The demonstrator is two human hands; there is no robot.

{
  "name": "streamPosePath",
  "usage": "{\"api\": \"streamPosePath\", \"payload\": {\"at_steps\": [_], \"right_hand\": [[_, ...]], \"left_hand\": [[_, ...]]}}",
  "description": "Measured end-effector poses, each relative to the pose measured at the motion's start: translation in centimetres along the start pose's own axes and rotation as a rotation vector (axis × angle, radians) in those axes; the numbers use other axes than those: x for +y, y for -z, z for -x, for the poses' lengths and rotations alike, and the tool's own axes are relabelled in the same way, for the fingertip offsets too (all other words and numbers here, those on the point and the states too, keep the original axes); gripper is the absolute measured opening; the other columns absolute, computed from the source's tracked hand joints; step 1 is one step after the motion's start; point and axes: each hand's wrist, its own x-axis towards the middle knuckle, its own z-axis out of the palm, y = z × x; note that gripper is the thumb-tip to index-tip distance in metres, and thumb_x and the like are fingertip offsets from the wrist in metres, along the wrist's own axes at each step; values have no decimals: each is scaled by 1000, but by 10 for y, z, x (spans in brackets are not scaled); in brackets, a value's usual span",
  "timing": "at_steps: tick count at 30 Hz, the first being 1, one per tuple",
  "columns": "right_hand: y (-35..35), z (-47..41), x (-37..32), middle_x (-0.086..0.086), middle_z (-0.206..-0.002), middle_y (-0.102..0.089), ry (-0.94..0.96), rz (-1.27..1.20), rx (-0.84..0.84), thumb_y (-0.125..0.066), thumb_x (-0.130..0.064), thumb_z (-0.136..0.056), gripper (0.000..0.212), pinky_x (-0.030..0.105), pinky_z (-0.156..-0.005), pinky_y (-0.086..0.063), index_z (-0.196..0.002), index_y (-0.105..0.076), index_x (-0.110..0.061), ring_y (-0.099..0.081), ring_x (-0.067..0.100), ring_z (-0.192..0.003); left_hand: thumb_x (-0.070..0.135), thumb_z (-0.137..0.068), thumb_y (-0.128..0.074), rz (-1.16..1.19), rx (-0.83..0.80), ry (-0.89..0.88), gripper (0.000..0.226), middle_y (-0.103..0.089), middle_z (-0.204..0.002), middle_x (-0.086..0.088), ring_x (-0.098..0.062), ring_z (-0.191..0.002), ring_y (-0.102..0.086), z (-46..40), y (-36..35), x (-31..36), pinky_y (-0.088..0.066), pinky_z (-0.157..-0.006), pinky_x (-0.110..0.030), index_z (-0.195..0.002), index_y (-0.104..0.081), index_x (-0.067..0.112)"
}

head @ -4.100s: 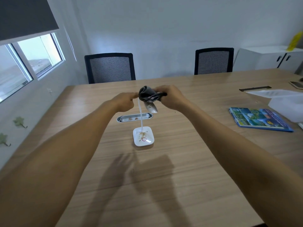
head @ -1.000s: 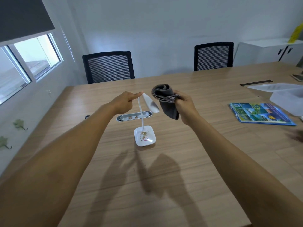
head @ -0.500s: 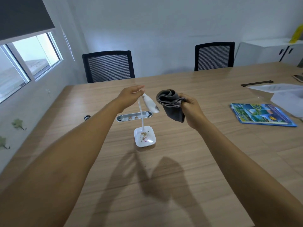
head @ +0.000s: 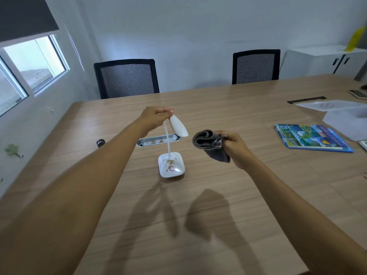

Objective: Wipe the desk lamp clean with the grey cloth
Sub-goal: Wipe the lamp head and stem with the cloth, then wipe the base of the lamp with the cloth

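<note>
A small white desk lamp stands mid-table: a square base point(head: 172, 165) speckled with crumbs, a thin curved neck, and an oval head point(head: 178, 127) tilted down to the right. My left hand point(head: 155, 118) pinches the top of the lamp where neck meets head. My right hand point(head: 235, 148) holds the folded grey cloth point(head: 210, 144) in the air to the right of the lamp, a little below the head. The cloth does not touch the lamp.
A metal cable tray point(head: 158, 140) is set into the wooden table point(head: 218, 215) behind the lamp. A blue booklet point(head: 311, 138) and white papers point(head: 341, 114) lie at the right. Two black chairs point(head: 127, 77) stand at the far edge; a small dark object point(head: 100, 142) lies at the left.
My right hand has drawn the cloth off the lamp head and lowered it to the right. My left hand keeps its pinch on the lamp top.
</note>
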Motion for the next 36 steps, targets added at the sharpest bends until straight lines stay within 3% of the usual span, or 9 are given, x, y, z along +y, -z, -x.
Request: {"api": "streamPosePath", "payload": {"at_steps": [3, 6, 8, 10, 14, 18, 23, 32, 36], "right_hand": [[3, -5, 13, 11, -101, -68, -45, 19, 55, -46, 11, -90, 27, 30, -87, -50, -108, -65, 6, -62, 24, -98], [-7, -7, 24, 1, -85, -74, -119, 7, 44, -43, 10, -90, 29, 18, -80, -54, -113, -61, 9, -70, 10, -86], [-15, -14, 36, 5, -101, -74, -109, 289, 64, -45, -2, -89, 35, 34, -92, -52, -117, -64, -11, -67, 17, -100], [-23, -22, 50, 4, -112, -68, -95, 765, 124, -47, -14, -84, 41, 45, -92, -39, -115, -62, -36, -57, 31, -109], [-53, -35, 73, 5, -119, -59, 41, 1110, 129, -47, -8, -80, 53, 42, -87, -33, -122, -57, -39, -49, 36, -107], [-86, -52, 92, 12, -117, -56, 133, 1223, 48, -47, -8, -80, 49, 40, -86, -28, -123, -58, -28, -47, 33, -108], [-116, -69, 109, 13, -118, -51, 98, 1289, -6, -47, -8, -83, 38, 44, -90, -29, -115, -63, -20, -43, 35, -109], [-108, -56, 130, 4, -118, -53, 118, 1285, -213, -50, -12, -83, 43, 42, -87, -29, -118, -61, -34, -40, 33, -107], [-99, -43, 124, -1, -111, -57, 200, 1263, -285, -49, -11, -81, 47, 34, -74, -18, -116, -64, -38, -41, 29, -103]], "left_hand": [[33, -90, -59, 114, 17, -1, 39, -58, -126, 8, -13, -118, -52, 0, 2, -6, -48, -93, -29, -128, -60, 24], [40, -93, -49, 80, 84, 17, 45, -57, -123, 11, -16, -121, -48, 0, 4, -30, -47, -98, -33, -136, -50, 27], [33, -95, -46, -136, 112, 46, 43, -53, -141, 0, -22, -128, -49, 1, 4, -62, -44, -104, -36, -138, -49, 26], [22, -96, -44, -330, 77, 95, 43, -52, -143, -13, -31, -126, -52, 5, -1, -99, -43, -101, -34, -138, -49, 21], [11, -95, -45, -351, -9, 184, 45, -42, -150, -11, -26, -138, -40, 21, -18, -160, -30, -111, -28, -139, -47, 9], [17, -92, -46, -453, -129, 78, 43, -52, -142, -14, -31, -132, -46, 23, -32, -186, -34, -110, -34, -133, -53, 7], [22, -96, -47, -667, -235, 74, 52, -28, -157, -13, -25, -144, -30, 14, -40, -208, -22, -115, -28, -144, -37, 6], [29, -93, -54, -647, -194, 26, 58, -32, -156, -8, -22, -144, -31, 10, -35, -220, -21, -117, -28, -145, -36, 10], [34, -91, -56, -723, -193, -14, 60, -40, -152, -10, -25, -140, -38, 7, -33, -220, -26, -119, -35, -143, -40, 9]]}}
